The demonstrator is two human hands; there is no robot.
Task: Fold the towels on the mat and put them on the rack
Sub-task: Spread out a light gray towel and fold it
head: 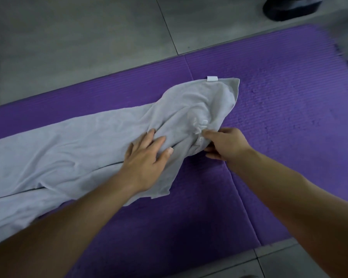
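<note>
Near the middle of the purple mat (209,197), the left grip (147,157) is pressing flat, fingers spread, on the grey towel (78,141). The right grip (223,145), just beside it, is pinching the bunched hem. The towel's long axis is running from the mat's left edge toward its far edge, ending at a white tag (212,78). No rack is showing.

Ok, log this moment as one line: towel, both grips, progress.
towel: grey, rumpled, on purple mat | left-hand grip: flat on towel | right-hand grip: pinching bunched end | fold: unfinished
</note>
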